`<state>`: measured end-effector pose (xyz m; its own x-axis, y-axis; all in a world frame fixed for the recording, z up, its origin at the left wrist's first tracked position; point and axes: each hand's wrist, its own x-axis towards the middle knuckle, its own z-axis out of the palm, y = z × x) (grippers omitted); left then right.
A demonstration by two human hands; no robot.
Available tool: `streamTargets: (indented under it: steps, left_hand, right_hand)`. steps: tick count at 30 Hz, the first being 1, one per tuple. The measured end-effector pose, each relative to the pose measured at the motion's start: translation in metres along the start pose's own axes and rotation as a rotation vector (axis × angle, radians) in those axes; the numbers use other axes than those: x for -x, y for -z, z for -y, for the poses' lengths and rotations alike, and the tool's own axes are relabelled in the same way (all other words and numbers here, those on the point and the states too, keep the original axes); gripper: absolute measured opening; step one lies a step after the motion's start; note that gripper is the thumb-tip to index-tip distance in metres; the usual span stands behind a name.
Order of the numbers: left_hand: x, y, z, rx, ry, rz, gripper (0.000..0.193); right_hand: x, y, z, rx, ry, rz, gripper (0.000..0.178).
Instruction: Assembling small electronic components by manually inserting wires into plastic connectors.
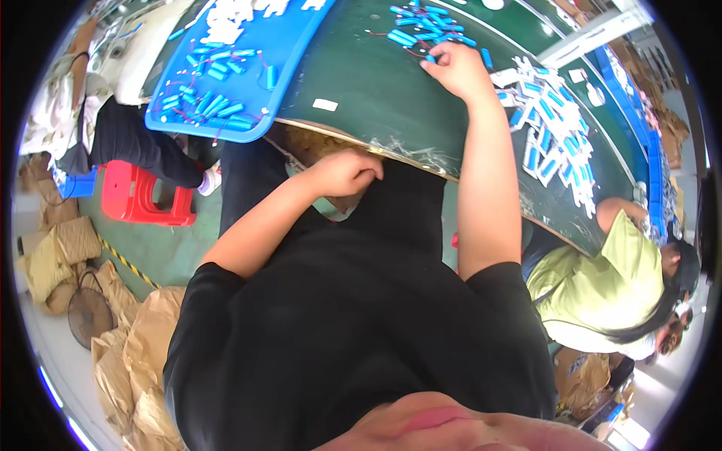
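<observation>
Two bare hands show in the head view, the right one stretched far across the green table point(353, 75). From where I stand, the right hand point(459, 69) has thumb and forefinger almost together, the end of a blue cylinder point(430, 59) between them. It lies at the near side of a loose cluster of blue cylinders point(427, 26), with thin red and dark wires point(414, 52) beside it. Nearer, the left hand point(344, 173) is by the table's near edge, fingers curled in; I cannot tell if they hold anything.

Those wires worry me: they could snag on neighbouring cylinders, and a sharp pull might drag others along or strain a lead. A pinch so near one end could let the cylinder twist loose. On the right, the heap of white pieces with blue cylinders point(553, 128) sits near the forearm, so a careless sweep could scatter it.
</observation>
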<state>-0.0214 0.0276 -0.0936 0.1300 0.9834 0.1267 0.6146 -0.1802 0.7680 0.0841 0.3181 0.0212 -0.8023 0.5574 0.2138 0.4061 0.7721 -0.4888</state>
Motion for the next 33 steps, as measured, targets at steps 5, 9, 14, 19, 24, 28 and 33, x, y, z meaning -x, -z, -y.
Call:
streamTargets:
  steps: [5,9,14,19,24,28,33]
  left_hand:
    - [0.009,0.083,-0.086,0.530,-0.083,0.154,0.020]
    - [-0.014,0.157,-0.106,0.139,-0.059,-0.298,0.023]
    - [-0.090,0.256,0.018,-0.327,0.140,-0.602,0.019]
    - [-0.102,0.307,0.109,-0.830,0.501,-0.642,0.033]
    - [-0.123,0.294,0.105,-1.176,0.746,-0.332,0.043]
    - [-0.118,0.289,0.089,-1.275,0.717,-0.437,0.036]
    - [-0.109,0.268,0.023,-1.306,0.452,-0.537,0.032]
  right_hand:
    - [-0.006,-0.010,0.008,-0.096,0.025,0.026,0.030]
    - [-0.005,-0.006,0.012,-0.218,0.052,0.037,0.026]
    - [-0.006,-0.007,-0.003,-0.425,0.082,-0.003,0.022]
    - [-0.014,-0.026,0.010,-0.320,0.162,0.113,0.018]
    - [-0.013,-0.020,-0.001,-0.230,0.188,0.132,0.033]
    - [-0.014,-0.022,0.008,-0.201,0.177,0.132,0.046]
    - [-0.010,-0.016,0.012,-0.180,0.116,0.172,0.049]
